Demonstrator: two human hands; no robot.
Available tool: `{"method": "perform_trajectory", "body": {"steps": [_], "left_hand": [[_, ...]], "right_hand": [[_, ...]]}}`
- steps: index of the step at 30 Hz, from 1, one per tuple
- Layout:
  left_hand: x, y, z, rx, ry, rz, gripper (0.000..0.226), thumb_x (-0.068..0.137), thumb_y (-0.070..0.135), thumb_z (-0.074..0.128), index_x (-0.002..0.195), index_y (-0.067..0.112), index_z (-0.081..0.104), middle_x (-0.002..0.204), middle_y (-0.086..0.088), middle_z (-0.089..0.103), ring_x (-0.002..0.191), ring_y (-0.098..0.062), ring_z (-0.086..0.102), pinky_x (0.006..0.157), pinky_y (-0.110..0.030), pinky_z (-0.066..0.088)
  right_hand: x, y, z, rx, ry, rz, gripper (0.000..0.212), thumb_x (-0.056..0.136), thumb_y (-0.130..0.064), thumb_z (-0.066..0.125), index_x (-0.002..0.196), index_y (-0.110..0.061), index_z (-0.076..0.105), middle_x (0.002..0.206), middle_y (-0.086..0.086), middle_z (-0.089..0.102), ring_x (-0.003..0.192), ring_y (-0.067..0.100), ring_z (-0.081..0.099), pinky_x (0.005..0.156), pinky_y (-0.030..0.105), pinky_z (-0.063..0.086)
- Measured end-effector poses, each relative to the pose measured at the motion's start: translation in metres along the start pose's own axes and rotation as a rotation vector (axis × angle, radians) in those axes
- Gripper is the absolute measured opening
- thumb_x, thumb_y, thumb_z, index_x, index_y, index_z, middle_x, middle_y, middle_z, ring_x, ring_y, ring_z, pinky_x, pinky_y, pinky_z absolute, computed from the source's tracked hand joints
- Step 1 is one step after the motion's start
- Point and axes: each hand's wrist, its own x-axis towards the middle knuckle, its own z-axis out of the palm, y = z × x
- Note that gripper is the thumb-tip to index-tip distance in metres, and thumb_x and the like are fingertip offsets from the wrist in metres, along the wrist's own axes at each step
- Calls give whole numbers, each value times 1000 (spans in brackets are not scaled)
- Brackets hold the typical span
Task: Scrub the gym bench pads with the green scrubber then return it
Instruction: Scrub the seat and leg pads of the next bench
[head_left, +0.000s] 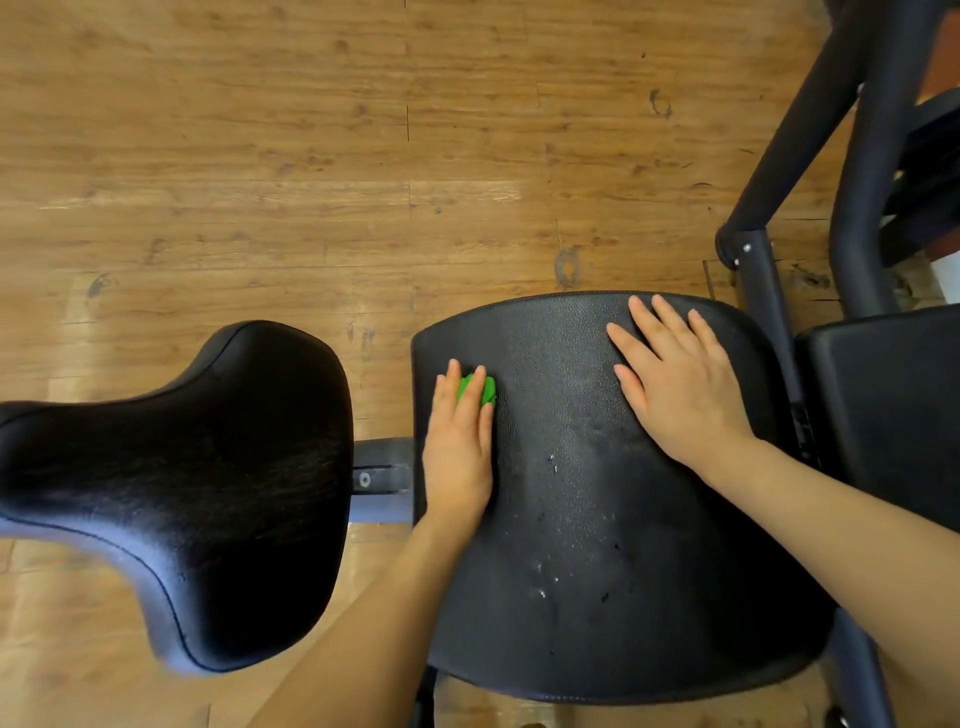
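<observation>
Middle pad: right hand flat, fingers spread, bracing. Left hand pressed green scrubber beneath fingertips, holding it down.

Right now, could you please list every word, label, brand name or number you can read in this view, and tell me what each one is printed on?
None: no readable text appears anywhere in this view.
The middle bench pad, the seat pad and the right-hand pad show plain black covering, no logo.
The green scrubber under the left hand has no visible marking.
The black frame shows only bolts.
</observation>
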Motion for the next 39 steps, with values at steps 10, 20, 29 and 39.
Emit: {"method": "perform_trajectory", "body": {"steps": [10, 20, 29, 39], "left_hand": [[-20, 54, 32, 11, -38, 199, 50, 99, 36, 33, 143, 17, 48, 155, -5, 35, 147, -26, 23, 114, -30, 25], [-37, 60, 48, 153, 0, 221, 46, 98, 31, 33, 132, 15, 59, 149, -11, 44, 140, -36, 36, 105, -44, 44], [-89, 44, 45, 159, -16, 315, 40, 99, 29, 39, 130, 18, 62, 147, -9, 47, 139, -35, 38, 105, -46, 45], [-15, 55, 44, 116, -33, 251, 49, 97, 36, 32, 132, 17, 60, 150, -12, 43, 142, -37, 32, 107, -45, 39]], "right_hand": [[-74, -5, -2, 5, 11, 60, 49, 96, -32, 35, 135, -14, 58, 148, 15, 46, 140, 32, 37, 115, 49, 25], [-75, -8, 2, -28, 8, 62, 47, 96, -28, 40, 139, -17, 54, 151, 14, 42, 143, 32, 33, 117, 50, 21], [-75, -9, 2, -40, -5, 69, 48, 95, -28, 40, 139, -17, 54, 151, 14, 42, 143, 32, 32, 117, 50, 21], [-75, -10, 2, -43, 14, 67, 48, 95, -26, 40, 140, -16, 53, 151, 15, 41, 143, 33, 32, 117, 51, 22]]}}
